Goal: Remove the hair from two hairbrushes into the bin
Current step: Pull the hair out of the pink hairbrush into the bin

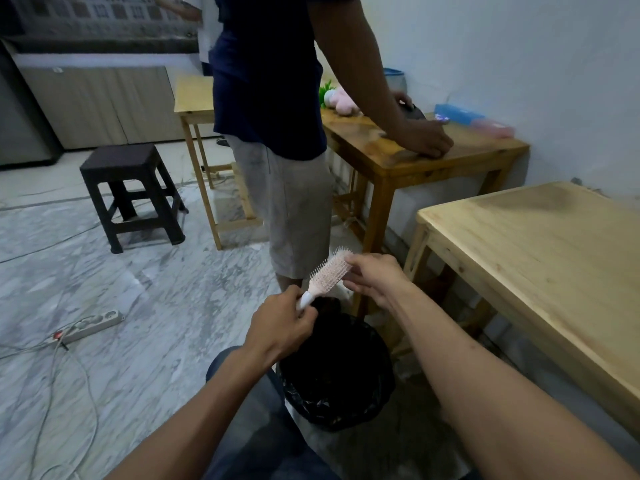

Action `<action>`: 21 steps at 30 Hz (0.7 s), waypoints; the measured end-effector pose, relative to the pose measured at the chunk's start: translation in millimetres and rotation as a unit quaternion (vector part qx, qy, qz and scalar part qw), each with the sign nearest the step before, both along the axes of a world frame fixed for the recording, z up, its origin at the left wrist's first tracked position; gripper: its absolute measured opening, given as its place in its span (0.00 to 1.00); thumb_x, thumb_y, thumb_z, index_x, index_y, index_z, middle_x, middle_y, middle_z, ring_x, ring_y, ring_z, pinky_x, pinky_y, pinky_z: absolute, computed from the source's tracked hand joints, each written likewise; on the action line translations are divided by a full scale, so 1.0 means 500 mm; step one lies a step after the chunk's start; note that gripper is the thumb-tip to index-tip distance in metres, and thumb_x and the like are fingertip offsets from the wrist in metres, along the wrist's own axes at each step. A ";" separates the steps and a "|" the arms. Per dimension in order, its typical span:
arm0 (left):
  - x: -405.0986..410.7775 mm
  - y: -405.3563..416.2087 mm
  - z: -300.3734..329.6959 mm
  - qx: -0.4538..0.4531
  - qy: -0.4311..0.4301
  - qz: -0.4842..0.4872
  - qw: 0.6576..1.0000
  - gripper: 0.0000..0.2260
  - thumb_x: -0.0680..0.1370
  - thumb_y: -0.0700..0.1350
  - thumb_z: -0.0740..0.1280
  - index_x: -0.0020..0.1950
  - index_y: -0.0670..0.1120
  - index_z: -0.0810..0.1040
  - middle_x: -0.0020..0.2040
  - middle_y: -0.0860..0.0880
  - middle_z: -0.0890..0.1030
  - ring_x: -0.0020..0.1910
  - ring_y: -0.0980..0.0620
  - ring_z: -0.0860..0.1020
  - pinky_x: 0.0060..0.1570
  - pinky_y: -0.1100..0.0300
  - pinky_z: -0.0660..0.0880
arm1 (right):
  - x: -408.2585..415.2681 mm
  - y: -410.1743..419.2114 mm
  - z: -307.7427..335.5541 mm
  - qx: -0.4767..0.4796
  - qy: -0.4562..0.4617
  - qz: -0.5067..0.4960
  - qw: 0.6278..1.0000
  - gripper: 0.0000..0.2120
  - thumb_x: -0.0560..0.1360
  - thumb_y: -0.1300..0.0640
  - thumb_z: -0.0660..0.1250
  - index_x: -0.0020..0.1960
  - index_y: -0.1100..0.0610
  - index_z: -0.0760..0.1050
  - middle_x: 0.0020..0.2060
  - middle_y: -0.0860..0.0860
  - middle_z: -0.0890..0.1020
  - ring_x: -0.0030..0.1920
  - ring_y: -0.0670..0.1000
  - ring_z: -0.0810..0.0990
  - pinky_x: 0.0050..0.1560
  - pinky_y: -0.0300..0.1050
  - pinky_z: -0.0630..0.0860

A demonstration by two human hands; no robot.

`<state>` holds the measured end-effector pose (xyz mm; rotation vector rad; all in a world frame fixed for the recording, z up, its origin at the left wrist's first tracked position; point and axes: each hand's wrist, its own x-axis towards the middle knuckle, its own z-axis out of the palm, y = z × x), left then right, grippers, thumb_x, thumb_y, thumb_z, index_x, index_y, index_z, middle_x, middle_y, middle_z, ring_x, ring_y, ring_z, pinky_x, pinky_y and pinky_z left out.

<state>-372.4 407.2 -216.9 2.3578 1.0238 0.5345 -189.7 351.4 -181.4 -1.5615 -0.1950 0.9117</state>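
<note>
— Pink hairbrush (329,271), where is it?
— My left hand (282,327) is clamped on its white handle, my right hand (372,277) pinching the bristled head (bristles up), right above the black-lined bin (337,375).
— And around you?
— Pale wooden table (540,258) to my right, someone standing just beyond.

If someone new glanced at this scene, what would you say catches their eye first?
Probably the pink hairbrush at centre, its handle in the left hand and its bristled head pinched by the right hand, held over the black-lined bin on the floor. Behind it, a second person leans on a wooden table.
</note>
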 end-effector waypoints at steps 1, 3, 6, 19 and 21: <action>0.003 -0.001 0.007 -0.003 -0.010 -0.005 1.000 0.13 0.71 0.55 0.60 0.49 0.49 0.77 0.34 0.51 0.80 0.31 0.51 0.77 0.30 0.53 0.71 | 0.002 -0.003 0.010 0.016 -0.003 -0.007 1.000 0.16 0.81 0.64 0.69 0.67 0.67 0.74 0.58 0.64 0.84 0.43 0.55 0.85 0.35 0.41 0.84; 0.012 -0.003 0.028 -0.014 -0.029 -0.021 0.999 0.11 0.72 0.52 0.62 0.50 0.49 0.77 0.35 0.50 0.81 0.33 0.50 0.78 0.31 0.54 0.71 | 0.014 -0.009 0.033 0.037 -0.033 -0.030 0.998 0.15 0.81 0.63 0.70 0.65 0.67 0.76 0.56 0.65 0.85 0.47 0.57 0.87 0.41 0.43 0.85; 0.042 -0.010 0.075 -0.046 -0.069 -0.071 0.994 0.10 0.74 0.47 0.67 0.55 0.49 0.76 0.39 0.50 0.81 0.33 0.51 0.80 0.33 0.52 0.77 | 0.050 -0.032 0.091 0.049 -0.091 -0.063 0.993 0.07 0.80 0.61 0.71 0.57 0.62 0.79 0.53 0.62 0.86 0.52 0.57 0.88 0.54 0.51 0.86; 0.342 -0.131 0.278 0.026 -0.153 -0.278 0.948 0.20 0.78 0.45 0.69 0.70 0.44 0.76 0.58 0.47 0.78 0.54 0.51 0.77 0.56 0.54 0.78 | 0.367 -0.272 0.311 0.085 -0.222 -0.252 0.938 0.06 0.78 0.65 0.71 0.42 0.62 0.80 0.43 0.61 0.85 0.34 0.52 0.85 0.34 0.41 0.82; 0.402 -0.162 0.291 0.045 -0.148 -0.278 0.948 0.20 0.78 0.46 0.69 0.70 0.45 0.76 0.58 0.47 0.78 0.53 0.50 0.77 0.55 0.54 0.77 | 0.411 -0.318 0.322 0.077 -0.226 -0.277 0.931 0.05 0.78 0.65 0.71 0.43 0.62 0.80 0.46 0.63 0.85 0.39 0.54 0.85 0.41 0.45 0.84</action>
